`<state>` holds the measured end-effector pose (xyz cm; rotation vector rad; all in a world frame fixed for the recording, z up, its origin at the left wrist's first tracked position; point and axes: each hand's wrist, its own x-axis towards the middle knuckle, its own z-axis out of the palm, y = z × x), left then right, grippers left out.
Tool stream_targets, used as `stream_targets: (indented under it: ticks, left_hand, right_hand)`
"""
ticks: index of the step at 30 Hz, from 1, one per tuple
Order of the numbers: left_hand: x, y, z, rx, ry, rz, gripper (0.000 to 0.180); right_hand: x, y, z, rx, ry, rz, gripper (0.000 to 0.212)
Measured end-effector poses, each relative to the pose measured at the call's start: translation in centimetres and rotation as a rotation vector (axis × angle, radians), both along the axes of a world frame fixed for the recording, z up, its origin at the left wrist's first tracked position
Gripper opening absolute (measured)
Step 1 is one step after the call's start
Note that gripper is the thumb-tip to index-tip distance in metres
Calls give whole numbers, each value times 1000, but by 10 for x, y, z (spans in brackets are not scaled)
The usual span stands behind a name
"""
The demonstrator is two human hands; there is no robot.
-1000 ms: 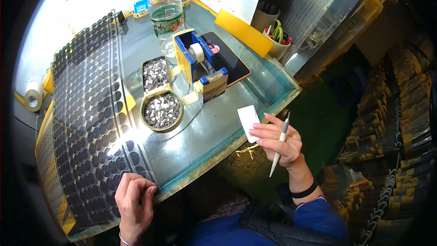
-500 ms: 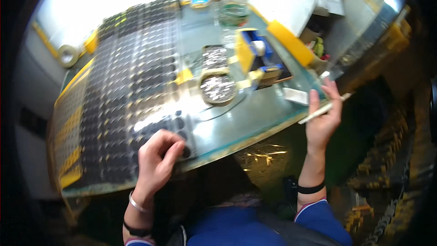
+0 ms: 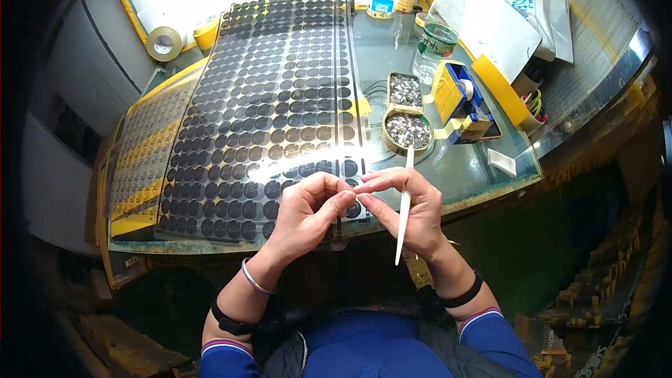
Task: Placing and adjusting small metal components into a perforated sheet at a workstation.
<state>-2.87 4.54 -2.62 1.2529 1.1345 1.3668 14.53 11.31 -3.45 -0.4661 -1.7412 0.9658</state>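
My left hand (image 3: 311, 211) and my right hand (image 3: 414, 213) meet fingertip to fingertip over the near edge of the table. Thumb and forefinger of the left hand are pinched together, on something too small to make out. Through the fingers of my right hand runs a slim white pointed stick (image 3: 402, 229), tip downward, while its thumb and fingertips reach the left hand's pinch. Beneath and beyond the hands lies a large clear sheet (image 3: 273, 119) with rows of black round discs.
Past the hands stand two tins of small shiny pieces (image 3: 408, 130) (image 3: 405, 90). Right of them is a blue and yellow tape dispenser (image 3: 458, 98), with a clear bottle (image 3: 448, 10) behind it. A small white tray (image 3: 502, 163) lies near the right corner. A tape roll (image 3: 164, 43) stands far left.
My right hand has moved left from beside the small white tray, bringing the white stick along. My left hand has lifted off the disc sheet, and both hands now meet. The view has shifted.
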Motion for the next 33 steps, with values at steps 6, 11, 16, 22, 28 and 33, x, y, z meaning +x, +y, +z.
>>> stream_targets:
  ticks: [6,11,16,22,28,33]
  left_hand:
    - [0,0,-2,-12,-6,-17,13]
    - [5,-4,2,10,69,120,13]
    - [7,-4,2,253,385,171,9]
    - [8,-3,3,168,428,228,13]
    - [6,-4,1,189,440,225,15]
    - [6,-3,0,171,432,209,16]
  right_hand:
    - [-1,-2,-5,-34,-4,-24,15]
    - [-4,-4,-10,-225,63,-112,19]
    - [-7,-6,-11,-261,69,-99,21]
    - [-8,-6,-16,-216,65,-102,22]
    - [-10,-8,-17,-171,53,-95,23]
    - [-8,-6,-17,-109,5,-115,23]
